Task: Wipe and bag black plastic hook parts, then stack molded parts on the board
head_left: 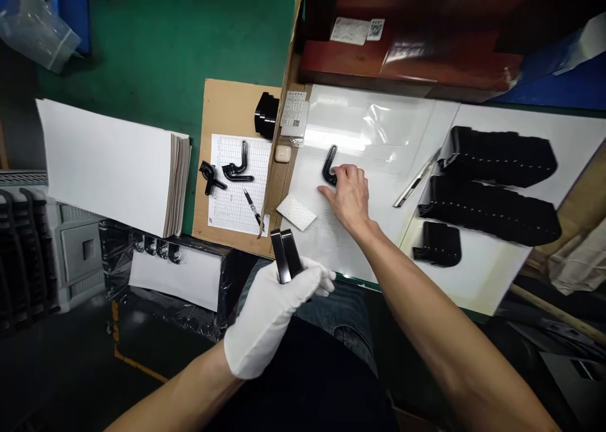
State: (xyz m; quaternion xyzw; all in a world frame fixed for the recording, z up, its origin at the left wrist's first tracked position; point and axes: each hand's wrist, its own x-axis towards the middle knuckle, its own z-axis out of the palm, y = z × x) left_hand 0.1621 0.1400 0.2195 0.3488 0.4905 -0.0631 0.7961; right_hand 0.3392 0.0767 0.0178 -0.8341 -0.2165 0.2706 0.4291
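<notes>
My left hand (277, 302), in a white glove, is closed around a pair of glossy black bar-like pieces (286, 255) that stick up side by side from the grip. Their lower ends are hidden in the glove. On the white work surface (353, 230), a black L-shaped part (328, 167) with a slotted arm lies at the fingertips of my right hand (349, 195). That hand is bare, its thumb spread away from the curled fingers, with the part's lower end between them. A white textured pad (296, 212) rests to the left of it.
A cardboard divider (279, 192) splits the bench. Left of it, more black parts (239, 167) and a pen (253, 208) lie on a printed sheet (222, 211), beside a paper stack (108, 160). Rows of black parts (492, 211) and a utility knife (416, 179) lie to the right.
</notes>
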